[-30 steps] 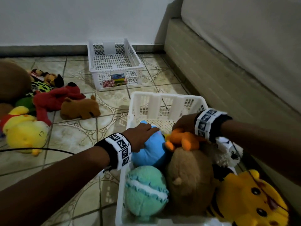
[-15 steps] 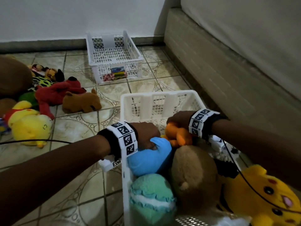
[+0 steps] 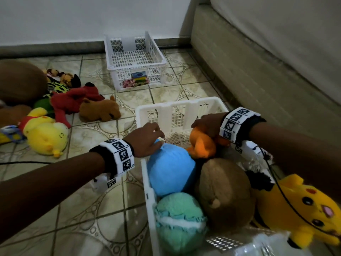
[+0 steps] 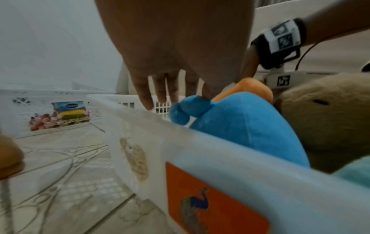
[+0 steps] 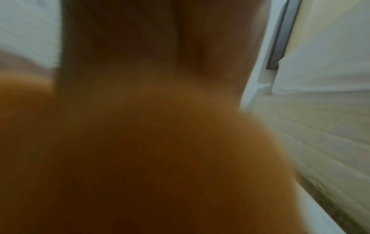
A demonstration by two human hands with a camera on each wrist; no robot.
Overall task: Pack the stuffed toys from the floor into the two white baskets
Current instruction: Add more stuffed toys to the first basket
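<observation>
The near white basket holds a blue plush, a mint round plush, a brown plush and an orange plush. My left hand hovers at the blue plush's top. In the left wrist view its fingers hang straight and the thumb touches a small blue limb. My right hand curls over the orange plush, which fills the blurred right wrist view. The far white basket holds no toys.
A yellow mouse plush hangs over the near basket's right side. On the tiled floor to the left lie a red plush, a brown dog, a yellow bear and a big brown plush. A bed base runs along the right.
My left hand has let go of the blue plush, which now sits rounder and lower in the basket. The right hand still holds the orange plush near the basket's far end.
</observation>
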